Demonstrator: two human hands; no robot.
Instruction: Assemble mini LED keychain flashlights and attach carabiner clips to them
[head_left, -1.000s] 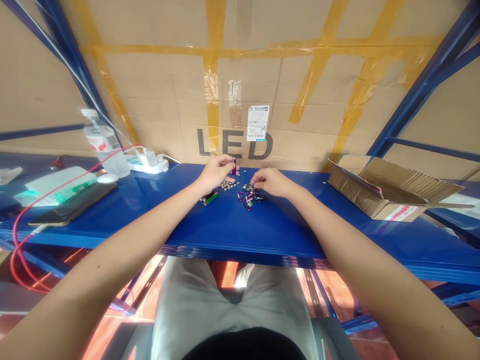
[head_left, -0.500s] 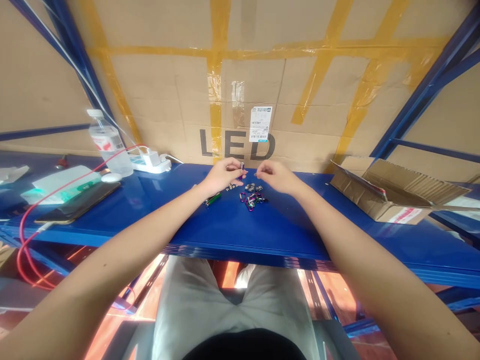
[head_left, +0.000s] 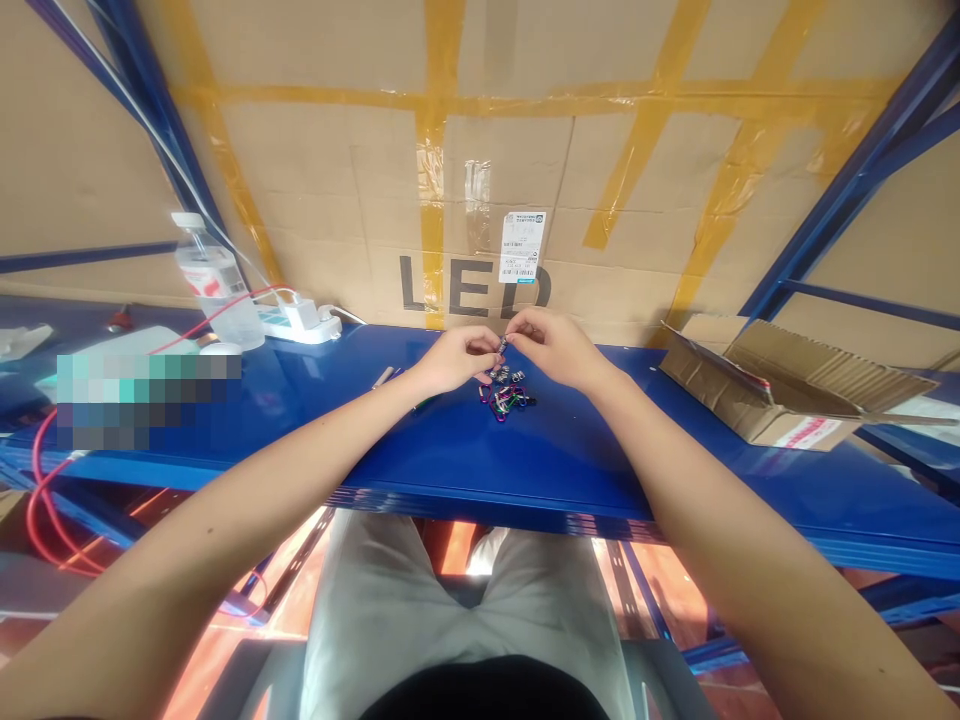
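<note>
My left hand (head_left: 463,358) is closed around a small metal tube (head_left: 502,345); only its silvery end shows, up between the fingertips. Against that end, the thumb and forefinger of my right hand (head_left: 549,345) are pinched together; whatever tiny part they hold is hidden. Just below both hands lies a little heap of silvery metal fittings (head_left: 511,376). In front of it is a pile of coloured carabiners (head_left: 508,402), purple, green and dark. Partly behind my left wrist, a few slim tubes (head_left: 386,378) rest on the blue tabletop (head_left: 465,450).
To the right stands an opened cardboard box (head_left: 795,425). On the left are a water bottle (head_left: 217,290), a white power strip (head_left: 300,325) with plugs, and a red cable (head_left: 45,480). A large taped carton (head_left: 337,200) closes off the back, between blue frame posts.
My hands have come together: the right moved left to the end of the tube, and the left shifted slightly right and down, tilting the purple tube it holds.
</note>
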